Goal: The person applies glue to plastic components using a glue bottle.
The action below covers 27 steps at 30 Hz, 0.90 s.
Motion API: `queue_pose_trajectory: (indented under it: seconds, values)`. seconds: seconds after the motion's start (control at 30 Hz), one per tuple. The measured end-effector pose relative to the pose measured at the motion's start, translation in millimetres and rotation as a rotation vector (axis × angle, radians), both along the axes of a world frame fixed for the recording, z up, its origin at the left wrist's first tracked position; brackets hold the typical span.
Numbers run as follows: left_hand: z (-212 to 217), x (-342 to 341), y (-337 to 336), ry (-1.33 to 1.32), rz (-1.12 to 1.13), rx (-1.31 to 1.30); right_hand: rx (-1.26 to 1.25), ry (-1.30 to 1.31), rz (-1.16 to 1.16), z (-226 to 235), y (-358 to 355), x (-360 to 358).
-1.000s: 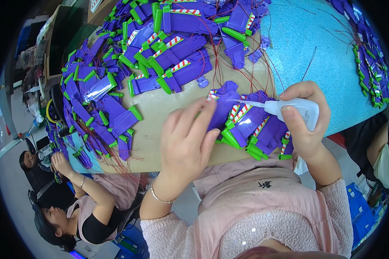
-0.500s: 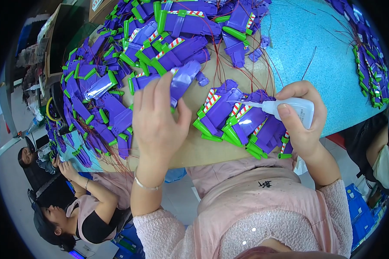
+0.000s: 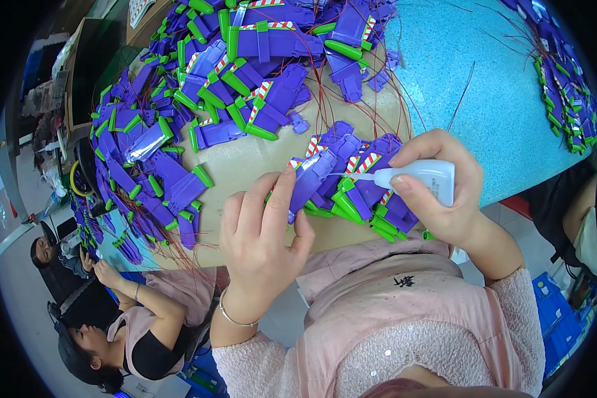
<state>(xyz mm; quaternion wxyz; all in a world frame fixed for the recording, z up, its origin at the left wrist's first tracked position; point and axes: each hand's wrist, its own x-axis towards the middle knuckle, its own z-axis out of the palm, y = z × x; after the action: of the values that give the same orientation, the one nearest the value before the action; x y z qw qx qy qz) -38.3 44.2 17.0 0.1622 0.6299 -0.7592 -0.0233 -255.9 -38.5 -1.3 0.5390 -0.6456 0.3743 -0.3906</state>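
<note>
Bottle [image 3: 426, 180], whitish & translucent w/ a long thin nozzle [image 3: 361, 176], sits in our R hand [image 3: 452, 189], right of ctr in the frame; thumb & fingers are closed round its body, nozzle pointing to frame left. Our L hand [image 3: 261, 229], near frame ctr, pinches a glossy purple pc [image 3: 312, 178] btwn thumb & fingers along its left side; it's held at a slant. Nozzle tip is right by that pc; whether they touch, we can't tell.

Just right of it, around & below the nozzle, we see a row of overlapping purple/green pcs [image 3: 398, 215] w/ red-&-white striped strips, lying on the tan tabletop [image 3: 245, 159], green ends toward frame bottom. Upper left: big pile [image 3: 272, 45] of similar pcs, thin red wires [image 3: 322, 86] trailing off it. Upper right: blue mat [image 3: 431, 66]; at far right edge, a 2nd pile [image 3: 570, 106].

We've a bracelet [image 3: 240, 323] on our L wrist & a pink apron [image 3: 378, 292], bottom ctr. Lower left: co-worker [image 3: 156, 318] in dark cap & pink apron, hands by the table edge. Lower right: blue crates [image 3: 554, 305].
</note>
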Motion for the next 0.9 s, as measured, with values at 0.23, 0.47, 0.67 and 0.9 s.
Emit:
queue_pose_trajectory:
  seconds: [0.23, 0.47, 0.67, 0.9]
  values:
    - [0.1, -2.7, 0.9, 0.003, 0.014, 0.003, -0.016, 0.006, -0.029, -4.4, -2.3, -6.1]
    - [3.4, -7.1, 5.9, -0.182, -0.008, -0.080, -0.051, -0.044, -0.046, -1.5, -2.6, 0.9]
    - [0.8, -4.7, -2.1, -0.177, -0.019, -0.145, 0.000, -0.020, -0.045, -1.5, -3.4, -8.0]
    - [-1.9, -3.5, -12.4, 0.201, -0.129, 0.100, 0.211, -0.158, -0.126, -7.8, -8.3, 7.7]
